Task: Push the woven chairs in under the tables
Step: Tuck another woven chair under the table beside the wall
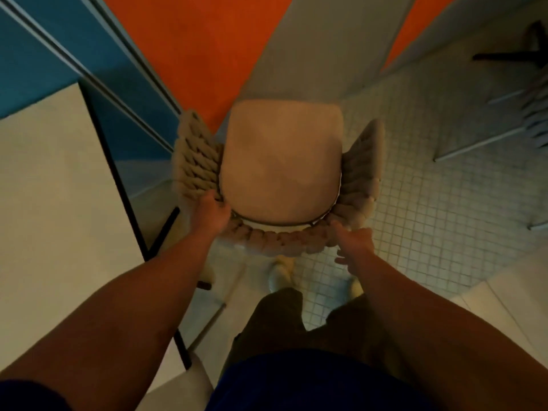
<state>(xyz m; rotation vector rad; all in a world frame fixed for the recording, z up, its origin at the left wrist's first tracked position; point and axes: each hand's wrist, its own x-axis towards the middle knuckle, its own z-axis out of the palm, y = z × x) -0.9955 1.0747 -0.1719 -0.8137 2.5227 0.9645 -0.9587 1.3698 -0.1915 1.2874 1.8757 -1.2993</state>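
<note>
The left hand (214, 211) is closed around the back rim of the woven chair (281, 176), fingers curled over the thick braided cord where the left armrest meets the backrest, just left of centre frame. The right hand (354, 243) sits at the right end of the same backrest; its thumb lies on the braid, while the fingers (341, 260) hang spread and loose below the rim, so it is open and only touching, not clamped.

One woven chair is fully in view, in the middle of the frame, its tan seat cushion (281, 161) facing up and its front edge pointing to the top of the picture. It stands on the small white floor tiles (430, 209), beside a pale table (53, 188) with a dark edge that fills the left of the frame; the chair is next to that table, not under it. Part of a second woven chair (533, 114) shows at the right edge. Two pale shoes (278, 277) stand just below the chair back, and a dark table base (516, 51) shows at the upper right
</note>
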